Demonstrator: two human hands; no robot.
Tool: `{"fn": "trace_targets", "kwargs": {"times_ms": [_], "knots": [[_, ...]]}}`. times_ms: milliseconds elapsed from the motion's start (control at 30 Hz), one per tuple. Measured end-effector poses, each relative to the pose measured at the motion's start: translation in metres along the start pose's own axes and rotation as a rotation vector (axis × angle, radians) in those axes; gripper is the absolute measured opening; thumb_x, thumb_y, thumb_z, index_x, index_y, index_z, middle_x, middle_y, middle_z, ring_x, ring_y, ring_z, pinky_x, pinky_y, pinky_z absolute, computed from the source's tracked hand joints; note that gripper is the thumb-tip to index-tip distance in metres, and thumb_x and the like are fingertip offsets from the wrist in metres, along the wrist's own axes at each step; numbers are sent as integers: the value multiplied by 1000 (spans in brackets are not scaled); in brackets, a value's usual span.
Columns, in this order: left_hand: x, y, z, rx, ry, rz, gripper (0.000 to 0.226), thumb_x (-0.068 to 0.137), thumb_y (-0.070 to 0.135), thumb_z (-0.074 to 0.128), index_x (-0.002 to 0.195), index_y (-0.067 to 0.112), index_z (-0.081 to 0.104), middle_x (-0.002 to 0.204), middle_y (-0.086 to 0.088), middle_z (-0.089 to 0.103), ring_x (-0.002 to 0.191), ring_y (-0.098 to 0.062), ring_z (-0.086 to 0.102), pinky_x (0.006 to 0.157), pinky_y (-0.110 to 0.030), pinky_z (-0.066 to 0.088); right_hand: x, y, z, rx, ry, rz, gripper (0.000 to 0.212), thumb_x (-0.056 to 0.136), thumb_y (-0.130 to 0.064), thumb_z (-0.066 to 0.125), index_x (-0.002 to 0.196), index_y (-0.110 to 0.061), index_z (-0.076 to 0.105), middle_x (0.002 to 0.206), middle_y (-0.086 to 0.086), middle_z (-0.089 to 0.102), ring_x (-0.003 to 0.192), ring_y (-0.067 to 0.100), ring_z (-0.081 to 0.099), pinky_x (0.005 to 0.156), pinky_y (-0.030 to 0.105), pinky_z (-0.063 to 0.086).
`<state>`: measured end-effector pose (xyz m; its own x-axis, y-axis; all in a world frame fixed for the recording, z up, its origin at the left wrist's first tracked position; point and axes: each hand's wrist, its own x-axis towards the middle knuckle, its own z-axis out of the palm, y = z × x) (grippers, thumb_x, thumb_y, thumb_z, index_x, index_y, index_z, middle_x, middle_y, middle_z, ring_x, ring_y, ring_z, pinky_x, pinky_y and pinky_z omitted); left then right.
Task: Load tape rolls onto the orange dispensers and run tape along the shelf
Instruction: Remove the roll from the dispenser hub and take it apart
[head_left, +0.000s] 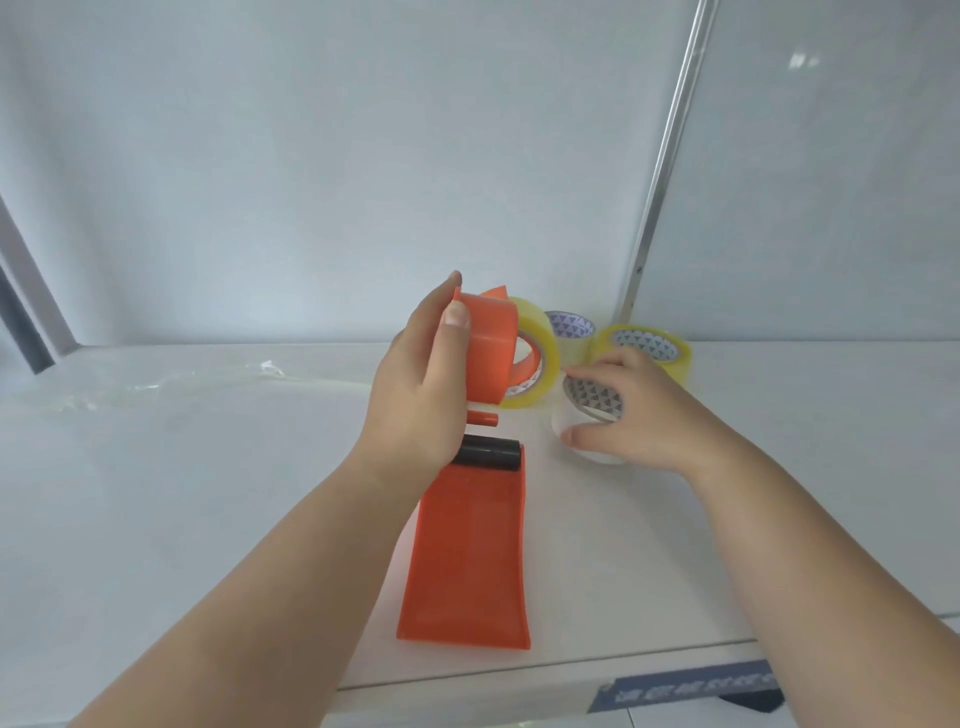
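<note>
We see both forearms run off the bottom edge of the view. The left hand (415, 384) covers the near side of the orange dispenser (485, 351) it holds, so we cannot tell how the yellowish tape roll (537, 345) sits on it. The right hand (631, 410) hides most of the clear tape roll (592, 402) beneath it. The blue label (685, 688) on the shelf's front edge is too blurred for us to read.

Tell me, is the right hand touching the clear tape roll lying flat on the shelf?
Touching. The head view shows the right hand on the clear tape roll, thumb against its near side and fingers over its top.
</note>
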<state>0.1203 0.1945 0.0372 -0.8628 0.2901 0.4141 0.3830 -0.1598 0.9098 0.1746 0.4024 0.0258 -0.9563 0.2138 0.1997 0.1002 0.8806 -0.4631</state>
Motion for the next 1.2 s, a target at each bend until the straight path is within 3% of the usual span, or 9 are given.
{"fn": "trace_targets", "kwargs": {"times_ms": [100,233,333,500,600,733,833,900,1200], "knots": [[2,1,15,34,10,30,47,93,54,31,136,39,43,117,29,56,106,9,57,74,-11,49,7,17,0,-32,-27,31,75,68,-42,78,136,-35,47,120,-13,34,110,4,38,92,22,33],[11,-5,32,103,14,41,58,83,66,28,135,44,40,134,17,53,124,-4,50,100,-34,45,19,29,5,-48,-24,32,78,66,-49,77,136,-32,48,128,-10,38,124,10,39,100,29,37],[15,-9,41,113,31,42,63,80,67,27,136,42,40,137,16,50,127,-5,47,104,-36,42,28,32,8,-53,2,20,79,65,-52,76,136,-30,49,129,-8,40,126,13,37,102,32,37],[16,-12,53,124,20,29,58,85,62,28,138,41,39,138,16,47,124,-5,48,78,-9,48,41,35,9,-103,18,5,84,64,-58,75,137,-26,48,131,-5,42,125,15,39,100,32,38],[17,-19,55,135,30,43,59,85,64,26,138,41,39,139,21,46,127,-1,45,102,-27,43,47,38,10,-84,9,-2,88,63,-59,76,139,-27,46,133,-5,42,126,15,40,99,30,37],[17,-23,51,62,36,14,52,88,58,28,135,42,43,130,24,52,114,7,53,80,-15,50,52,42,14,-49,27,-8,87,65,-58,76,140,-27,43,136,-5,42,127,14,40,95,27,35],[17,-24,49,-7,31,0,46,86,61,31,128,49,45,129,22,54,116,-5,56,77,-31,57,58,43,15,-48,44,-10,85,67,-58,75,139,-27,43,141,-4,41,130,16,39,101,31,35],[18,-26,48,-24,24,-2,44,83,64,32,123,54,46,130,21,53,120,-8,54,82,-40,56,61,44,16,-44,51,-25,84,67,-57,75,139,-26,44,142,-4,42,130,16,40,103,31,35],[19,-27,45,78,13,28,44,81,66,27,120,55,44,135,24,49,126,2,46,106,-35,41,64,44,18,93,50,-30,102,59,-58,78,145,-29,33,150,-5,35,137,15,32,110,34,28]]}}
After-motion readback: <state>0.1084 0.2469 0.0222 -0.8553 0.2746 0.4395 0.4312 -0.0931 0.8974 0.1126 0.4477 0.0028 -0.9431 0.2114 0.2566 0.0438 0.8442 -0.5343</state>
